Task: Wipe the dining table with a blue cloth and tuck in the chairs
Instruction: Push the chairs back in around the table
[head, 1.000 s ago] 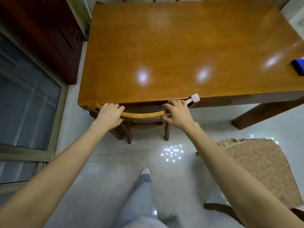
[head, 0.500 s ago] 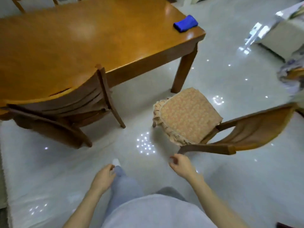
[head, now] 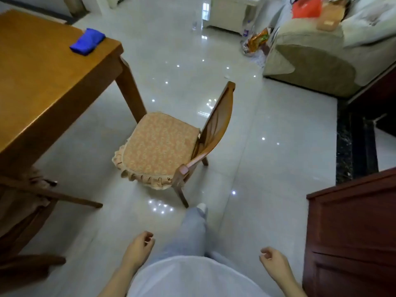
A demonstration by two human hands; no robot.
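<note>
Left hand point(head: 138, 249) empty, fingers loosely curled, touching nothing. Right hand point(head: 273, 262) likewise loose, half-curled, empty. Cushioned chair point(head: 169, 144) stands clear of dining table point(head: 42, 82); blue cloth point(head: 87, 41) near table corner.

Glossy wood table point(head: 42, 82); soft blue cloth point(head: 87, 41); wood chair point(head: 216, 125), frilled fabric cushion point(head: 158, 144); glossy tile floor point(head: 267, 146)

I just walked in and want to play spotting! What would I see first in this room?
First, the chair with the frilly orange cushion, standing out on the shiny floor beside the wooden table's corner leg. Then the bright blue cloth lying near that table corner. Low down, the left hand and right hand hang empty.
</note>
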